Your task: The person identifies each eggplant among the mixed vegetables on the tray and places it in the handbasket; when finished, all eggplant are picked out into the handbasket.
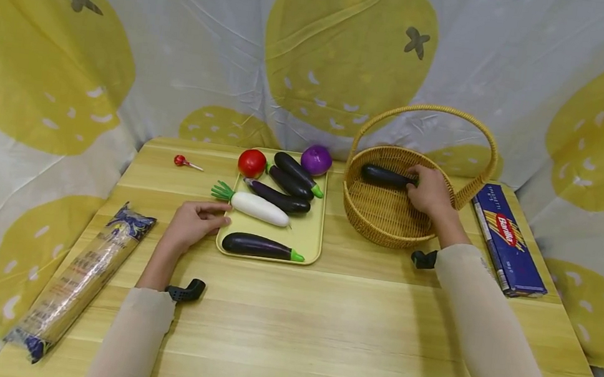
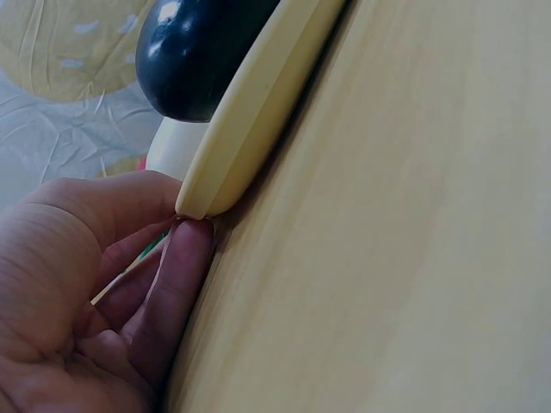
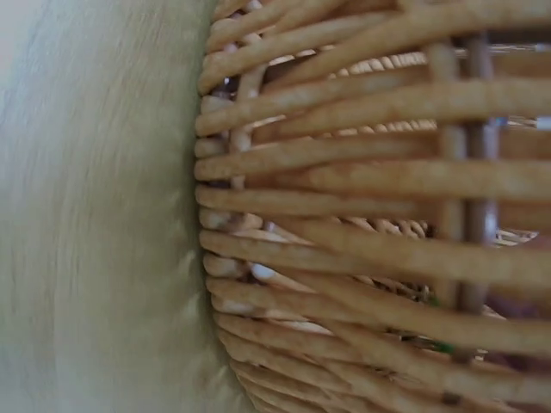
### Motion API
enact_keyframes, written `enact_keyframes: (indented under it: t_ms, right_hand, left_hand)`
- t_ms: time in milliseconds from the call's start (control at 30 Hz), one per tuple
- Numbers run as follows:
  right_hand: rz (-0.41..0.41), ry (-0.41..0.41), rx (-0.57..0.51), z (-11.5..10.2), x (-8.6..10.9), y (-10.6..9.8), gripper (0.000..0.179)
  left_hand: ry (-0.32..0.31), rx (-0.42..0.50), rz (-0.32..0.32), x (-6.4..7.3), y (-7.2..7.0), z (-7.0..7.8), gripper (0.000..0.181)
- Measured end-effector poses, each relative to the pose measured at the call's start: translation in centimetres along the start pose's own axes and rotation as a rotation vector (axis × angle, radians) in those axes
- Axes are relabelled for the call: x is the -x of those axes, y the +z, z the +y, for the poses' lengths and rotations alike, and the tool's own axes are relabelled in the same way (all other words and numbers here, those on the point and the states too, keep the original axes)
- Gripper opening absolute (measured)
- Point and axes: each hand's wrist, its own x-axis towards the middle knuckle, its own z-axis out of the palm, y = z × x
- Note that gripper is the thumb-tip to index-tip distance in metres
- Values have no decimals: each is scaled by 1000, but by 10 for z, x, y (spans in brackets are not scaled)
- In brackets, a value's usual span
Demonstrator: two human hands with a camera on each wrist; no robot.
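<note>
While the left edge of the tray is pinched by the left hand, an eggplant is gripped at its right end by the right hand, inside the basket. On the tray, a radish is laid among four more eggplants, with a tomato and an onion set at the back. A box is placed right of the basket; a lollipop and a bag are seen left of the tray

Perhaps a studio: printed curtains around a wooden table.
</note>
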Motion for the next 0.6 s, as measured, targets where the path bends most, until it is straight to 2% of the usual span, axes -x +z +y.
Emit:
enact_keyframes:
  t_ms: [267, 433, 600]
  right_hand:
    - [8, -58, -51, -1, 8, -5, 45]
    - [16, -60, -140, -4, 22, -10, 49]
    - [60, -75, -196, -6, 40, -15, 49]
  left_hand:
    - [-8, -11, 7, 0, 1, -4, 42]
    - [-7, 1, 5, -1, 0, -5, 43]
    - [-3, 20, -6, -1, 0, -3, 45]
